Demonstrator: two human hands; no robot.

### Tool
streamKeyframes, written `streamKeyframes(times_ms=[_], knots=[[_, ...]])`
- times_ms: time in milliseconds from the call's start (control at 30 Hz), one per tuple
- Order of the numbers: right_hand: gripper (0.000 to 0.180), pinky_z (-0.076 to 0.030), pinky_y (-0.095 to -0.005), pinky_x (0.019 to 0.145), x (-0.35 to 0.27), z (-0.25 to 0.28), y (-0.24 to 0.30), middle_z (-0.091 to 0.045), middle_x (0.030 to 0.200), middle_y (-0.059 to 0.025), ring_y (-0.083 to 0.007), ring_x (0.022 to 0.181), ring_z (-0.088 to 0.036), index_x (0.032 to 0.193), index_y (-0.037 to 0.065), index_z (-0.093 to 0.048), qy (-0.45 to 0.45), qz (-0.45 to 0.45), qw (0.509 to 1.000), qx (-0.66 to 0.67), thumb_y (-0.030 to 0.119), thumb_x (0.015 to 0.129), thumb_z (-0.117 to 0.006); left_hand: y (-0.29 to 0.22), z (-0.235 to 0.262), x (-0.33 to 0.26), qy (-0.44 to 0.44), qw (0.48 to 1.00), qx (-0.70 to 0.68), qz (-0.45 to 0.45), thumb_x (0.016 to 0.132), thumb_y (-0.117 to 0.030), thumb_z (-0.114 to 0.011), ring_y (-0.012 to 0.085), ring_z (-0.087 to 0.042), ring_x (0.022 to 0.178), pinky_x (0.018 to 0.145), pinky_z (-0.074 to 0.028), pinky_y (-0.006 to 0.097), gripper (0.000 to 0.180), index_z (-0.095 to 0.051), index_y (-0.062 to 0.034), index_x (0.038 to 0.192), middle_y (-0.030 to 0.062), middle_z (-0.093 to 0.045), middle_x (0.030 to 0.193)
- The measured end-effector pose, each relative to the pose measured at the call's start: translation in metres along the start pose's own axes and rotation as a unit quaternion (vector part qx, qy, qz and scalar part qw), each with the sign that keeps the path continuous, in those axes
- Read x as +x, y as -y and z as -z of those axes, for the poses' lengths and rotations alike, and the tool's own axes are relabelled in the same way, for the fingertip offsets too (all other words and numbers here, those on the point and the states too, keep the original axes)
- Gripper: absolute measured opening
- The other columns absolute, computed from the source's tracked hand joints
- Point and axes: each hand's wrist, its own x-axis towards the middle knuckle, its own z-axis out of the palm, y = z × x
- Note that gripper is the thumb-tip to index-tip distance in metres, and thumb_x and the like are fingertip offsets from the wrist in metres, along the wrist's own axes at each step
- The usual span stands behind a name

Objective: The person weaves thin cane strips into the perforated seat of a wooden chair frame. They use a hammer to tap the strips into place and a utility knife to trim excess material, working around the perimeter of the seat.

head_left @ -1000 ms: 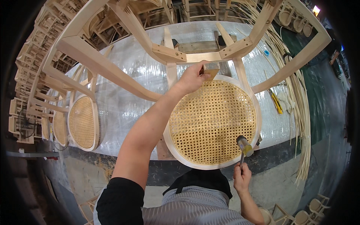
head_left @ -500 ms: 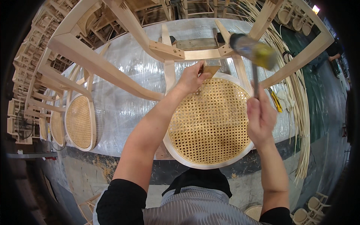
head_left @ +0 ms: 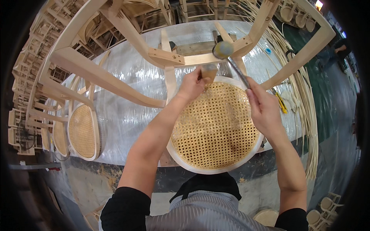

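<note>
A round cane-woven chair seat [head_left: 216, 127] with a pale wooden rim lies on the table in front of me, part of an upturned wooden chair frame [head_left: 115, 77]. My left hand [head_left: 191, 84] pinches a small wooden wedge [head_left: 210, 72] against the seat's far rim. My right hand [head_left: 263, 108] grips the handle of a hammer, whose head [head_left: 223, 49] is raised just above and behind the wedge.
The table is covered with shiny plastic sheeting [head_left: 127, 115]. Finished oval cane backs [head_left: 81, 131] lean at the left. Long rattan strips [head_left: 308, 115] hang at the right, near a yellow tool [head_left: 281, 103]. Stacked chair frames [head_left: 31, 96] fill the left and back.
The right hand swung the hammer up from beside the seat's near edge to the far rim; its head now comes down close to the wedge. The left hand stays on the wedge.
</note>
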Motion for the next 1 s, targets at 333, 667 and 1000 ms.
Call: streamKeyframes(times_ms=[333, 667, 1000], knots=[[0.035, -0.053, -0.03, 0.067, -0.018, 0.009, -0.01, -0.073, 0.086, -0.0155, -0.0149, 0.07, -0.067, 0.14, -0.002, -0.066, -0.095, 0.01, 0.994, 0.06, 0.008, 0.107, -0.063, 0.002, -0.011, 0.006, -0.017, 0.994, -0.081, -0.075, 0.099, -0.004, -0.072, 0.0216, -0.069, 0.087, 0.083, -0.056, 0.035, 0.024, -0.062, 0.0005, 0.121, 0.017, -0.075, 0.1], [0.043, -0.033, -0.0186, 0.059, -0.017, 0.026, 0.03, -0.055, 0.082, 0.0025, -0.0021, 0.067, -0.042, 0.151, -0.01, -0.054, -0.135, 0.089, 0.98, 0.112, 0.011, 0.113, -0.054, 0.013, -0.015, 0.003, -0.011, 0.996, -0.054, -0.07, 0.099, -0.016, -0.078, 0.0305, -0.06, 0.077, 0.077, -0.053, 0.038, 0.03, -0.061, 0.0, 0.117, 0.0195, -0.071, 0.093], [0.04, -0.053, -0.0294, 0.067, -0.006, 0.012, 0.016, -0.074, 0.092, -0.0169, -0.019, 0.071, -0.07, 0.143, -0.008, -0.061, -0.153, 0.13, 0.976, 0.079, 0.007, 0.106, -0.063, 0.001, -0.013, -0.003, 0.019, 0.998, 0.01, -0.055, 0.103, -0.006, -0.072, 0.0146, -0.071, 0.102, 0.091, -0.057, 0.03, 0.031, -0.059, 0.003, 0.13, 0.0142, -0.076, 0.115]])
